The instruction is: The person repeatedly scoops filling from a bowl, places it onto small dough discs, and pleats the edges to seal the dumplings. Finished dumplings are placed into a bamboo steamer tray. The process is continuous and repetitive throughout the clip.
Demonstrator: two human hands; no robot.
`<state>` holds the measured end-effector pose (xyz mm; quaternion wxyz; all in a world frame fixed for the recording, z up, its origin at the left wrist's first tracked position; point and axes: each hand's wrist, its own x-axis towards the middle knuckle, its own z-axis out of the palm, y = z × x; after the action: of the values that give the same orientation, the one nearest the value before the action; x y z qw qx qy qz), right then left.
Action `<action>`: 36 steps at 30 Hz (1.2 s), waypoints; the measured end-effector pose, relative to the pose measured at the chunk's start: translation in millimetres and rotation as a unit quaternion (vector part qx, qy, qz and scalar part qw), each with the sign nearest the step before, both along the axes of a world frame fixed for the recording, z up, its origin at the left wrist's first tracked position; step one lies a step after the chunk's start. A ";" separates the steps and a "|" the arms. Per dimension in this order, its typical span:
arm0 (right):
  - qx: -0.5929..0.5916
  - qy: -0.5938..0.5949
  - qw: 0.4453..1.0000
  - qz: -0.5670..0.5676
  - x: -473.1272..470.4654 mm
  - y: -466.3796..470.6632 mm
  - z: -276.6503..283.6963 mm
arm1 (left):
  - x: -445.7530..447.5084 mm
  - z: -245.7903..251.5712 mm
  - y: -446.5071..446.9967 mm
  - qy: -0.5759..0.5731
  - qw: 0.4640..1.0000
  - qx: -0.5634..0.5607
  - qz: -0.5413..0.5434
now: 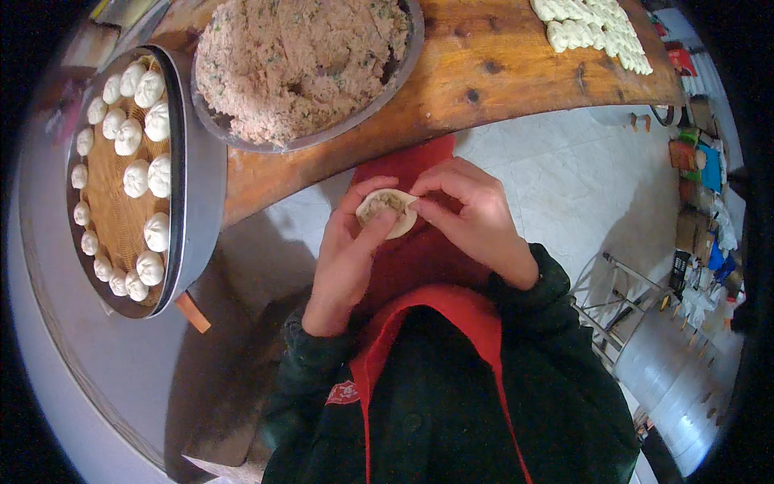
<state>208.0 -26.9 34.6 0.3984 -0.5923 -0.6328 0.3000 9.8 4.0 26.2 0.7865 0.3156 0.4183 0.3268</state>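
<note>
My left hand [354,242] cups a round dough wrapper [404,228], its thumb pressed on the meat filling [380,204] in the middle. The fingertips of my right hand [465,199] pinch the wrapper's right edge. Both hands are in front of my red apron [423,260], just off the table's near edge. Beyond them a large metal bowl [338,134] is heaped with minced meat filling flecked with green [296,66]. To the left, pleated buns [157,232] sit around a round steamer tray [109,193].
The wooden table [471,72] runs across the top, with dough pieces [574,33] in rows at its far right. A metal rack [617,302] and stacked metal steamers [671,375] stand at the lower right. Boxes and bags [701,242] line the right side.
</note>
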 end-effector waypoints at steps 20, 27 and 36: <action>0.038 -0.094 0.994 0.047 5.7 9.4 -5.9 | -7.7 -0.9 12.2 0.149 0.969 0.181 -0.077; 0.059 -0.072 0.995 0.040 -0.3 6.6 -2.5 | 0.1 -14.7 2.2 0.150 0.981 0.121 -0.037; 0.062 -0.102 0.992 0.026 -2.4 7.6 2.0 | -5.3 -16.1 21.8 0.231 0.920 0.269 -0.165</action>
<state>205.6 -19.3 36.6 0.3593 -0.5773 -0.7030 0.2083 4.5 25.7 10.1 0.5962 0.6465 0.4266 0.2112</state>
